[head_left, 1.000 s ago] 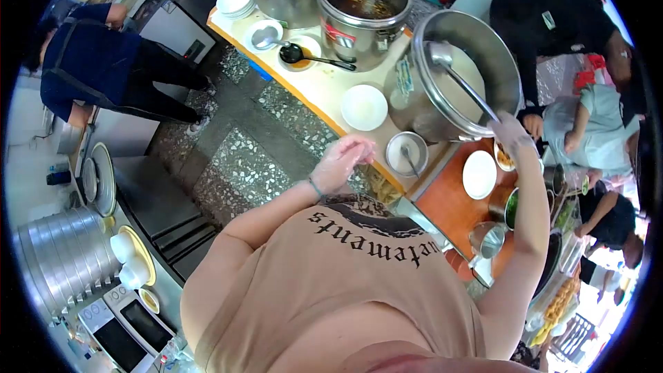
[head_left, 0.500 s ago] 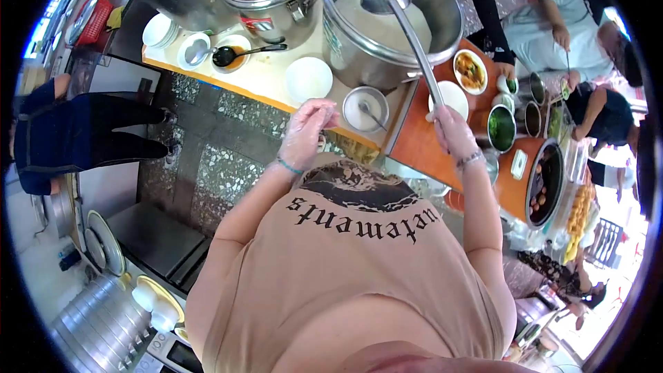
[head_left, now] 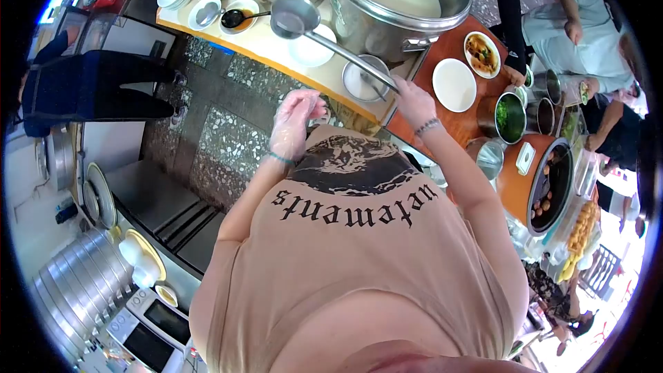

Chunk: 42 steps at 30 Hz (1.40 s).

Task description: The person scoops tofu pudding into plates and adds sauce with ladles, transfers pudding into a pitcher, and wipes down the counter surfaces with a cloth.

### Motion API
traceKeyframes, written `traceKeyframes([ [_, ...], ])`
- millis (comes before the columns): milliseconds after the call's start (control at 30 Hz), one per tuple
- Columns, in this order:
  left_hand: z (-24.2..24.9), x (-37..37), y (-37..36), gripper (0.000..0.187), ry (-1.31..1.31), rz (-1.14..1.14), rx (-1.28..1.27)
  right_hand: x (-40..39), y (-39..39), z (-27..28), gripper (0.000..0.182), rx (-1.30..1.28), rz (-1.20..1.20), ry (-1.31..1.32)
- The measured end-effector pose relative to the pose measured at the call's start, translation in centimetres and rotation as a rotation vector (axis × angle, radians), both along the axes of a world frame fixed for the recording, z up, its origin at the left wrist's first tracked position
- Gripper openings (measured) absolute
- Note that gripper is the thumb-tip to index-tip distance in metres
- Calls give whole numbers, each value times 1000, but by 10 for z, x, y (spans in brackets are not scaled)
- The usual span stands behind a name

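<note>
My right hand (head_left: 416, 107), in a clear plastic glove, is closed around the handle end of a long metal ladle (head_left: 345, 54). The ladle's cup hangs over the counter, partly in front of a white bowl (head_left: 311, 52). Beside its handle is a metal bowl (head_left: 356, 83) with white contents and a spoon. A big steel pot (head_left: 376, 33) holding a pale white mass stands behind. Near the counter's front edge, my gloved left hand (head_left: 295, 124) has its fingers curled in, with nothing visible in them.
At right on the orange board (head_left: 442, 48) are a white bowl (head_left: 454, 85), a bowl of food (head_left: 482, 54) and a pot of chopped greens (head_left: 511, 117). A dark sauce bowl (head_left: 239, 16) stands at left. A co-worker (head_left: 90, 90) stands left; other people are at right.
The ladle has left the big pot and swung left to the white bowl on the counter. My right hand has moved left with it. My left hand's fingers have curled in more.
</note>
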State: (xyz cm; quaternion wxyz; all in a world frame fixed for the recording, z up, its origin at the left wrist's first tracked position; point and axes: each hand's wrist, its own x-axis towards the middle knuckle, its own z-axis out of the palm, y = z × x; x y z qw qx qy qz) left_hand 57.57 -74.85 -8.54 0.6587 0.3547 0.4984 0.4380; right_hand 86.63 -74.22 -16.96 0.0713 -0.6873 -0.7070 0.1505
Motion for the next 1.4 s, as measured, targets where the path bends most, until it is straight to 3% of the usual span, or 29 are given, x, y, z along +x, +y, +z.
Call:
traceKeyframes([
  [100,-9,-2,-22,18,12,21,26,0,27,-46,35,-117,119,-100],
  [233,-18,-6,-50,16,7,121,11,0,54,-81,39,-53,218,-143],
  [467,-15,-11,-81,13,60,322,-74,17,76,-95,23,-102,40,-300],
  [667,-19,-37,-84,17,-5,298,58,22,78,-70,27,-171,-110,-225],
  [733,-25,-50,-79,15,16,301,14,22,74,-63,25,-198,-192,-223],
  [833,-15,-61,-63,16,126,319,-86,20,63,-55,37,-184,-265,-184],
  [1000,2,-100,-43,22,105,141,-28,3,40,-21,44,-138,-471,-101],
  [1200,5,-145,-36,21,166,76,-6,-69,-16,5,38,-32,-543,142],
  [1300,-3,-178,-36,20,120,22,-19,-128,-39,28,39,33,-481,290],
  [1333,1,-185,-37,21,106,36,-13,-140,-40,0,42,32,-478,284],
  [1367,4,-191,-38,21,91,70,-10,-165,-41,35,44,-6,-436,386],
  [1400,-3,-207,-37,21,59,42,-64,-183,-39,12,43,75,-382,377],
])
